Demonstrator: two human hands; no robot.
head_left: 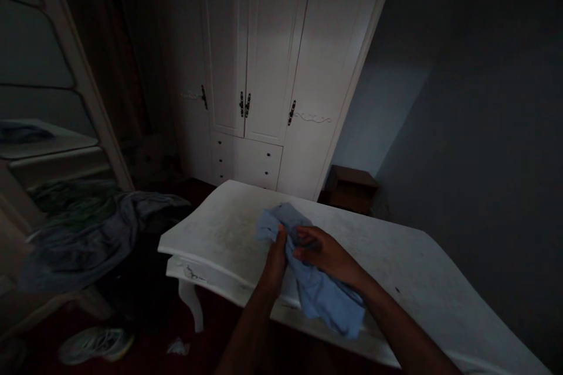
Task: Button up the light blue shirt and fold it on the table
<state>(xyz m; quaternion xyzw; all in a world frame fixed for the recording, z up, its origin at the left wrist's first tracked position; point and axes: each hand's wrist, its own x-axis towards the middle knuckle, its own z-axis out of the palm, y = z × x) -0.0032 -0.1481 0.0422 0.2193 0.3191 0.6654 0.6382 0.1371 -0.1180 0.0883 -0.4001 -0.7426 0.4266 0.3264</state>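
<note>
Head view: dim room. Left hand (276, 258) closed on a crumpled light-blue fabric cloth (332, 300), thumb up along the cloth's near-left edge. Right hand (329, 255) just beside it, fingers curled at the cloth, thumb and fingertips slightly apart; can't tell if it's pinching. Hands near each other, cloth between them.

Cloth is over the near edge of a white table (387, 252) with a curved-edge top: upper end bunched above the tabletop, lower end hanging loose toward the person, under the right wrist. Tabletop has grey-brown smudges, plus a small dark speck right of the right forearm. One curved white leg (190, 304) shows at left.

Behind: tall white panelled wardrobe (268, 53), dark ornate handles, small drawers with dark round knobs low in the middle. Low brown box-shaped cabinet (354, 181) right of it, by a grey-blue wall (475, 117).

Left side: heap of grey fabric (88, 252), green fabric (77, 202) above it, pale slanted frame (83, 76) alongside. Dark red floor (220, 351) below, with a light-coloured sneaker (94, 344) and a small crumpled whitish scrap (178, 347).
</note>
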